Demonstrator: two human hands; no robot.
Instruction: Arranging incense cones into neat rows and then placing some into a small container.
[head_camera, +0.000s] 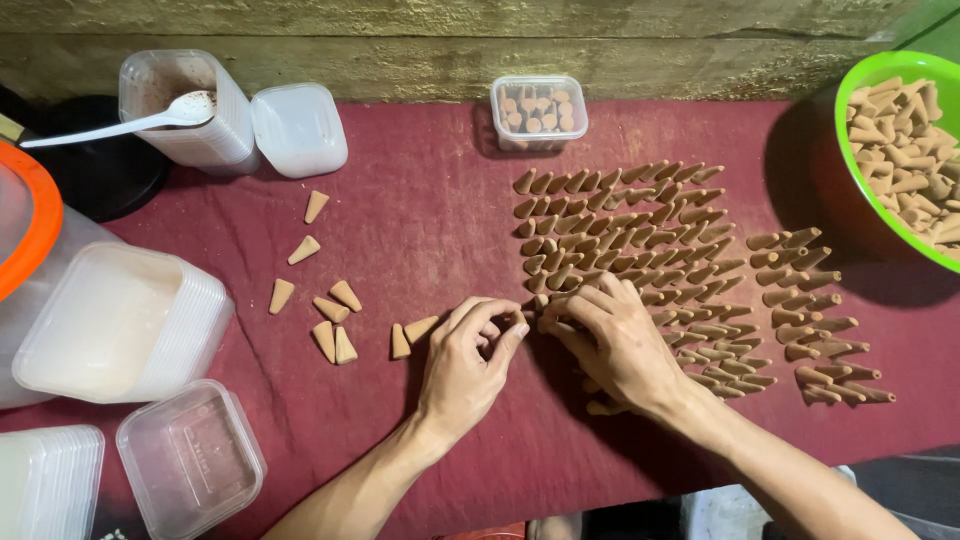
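Observation:
Several tan cone-shaped pieces stand in tight rows (625, 245) on a dark red cloth (430, 215). My left hand (468, 365) and my right hand (620, 345) meet at the near left corner of that block, fingertips pinched on small cones (535, 318) there. My right hand covers part of the lower rows. A smaller group of cones (815, 315) stands to the right. Loose cones (330, 310) lie on their sides to the left of my left hand, the nearest pair (410, 335) just beside it.
A green bowl (850, 70) heaped with cones sits at the far right. A small clear box (539, 112) with cones stands at the back. Stacked plastic containers (120, 320), lids (190, 455) and a jar with a spoon (185, 105) fill the left side.

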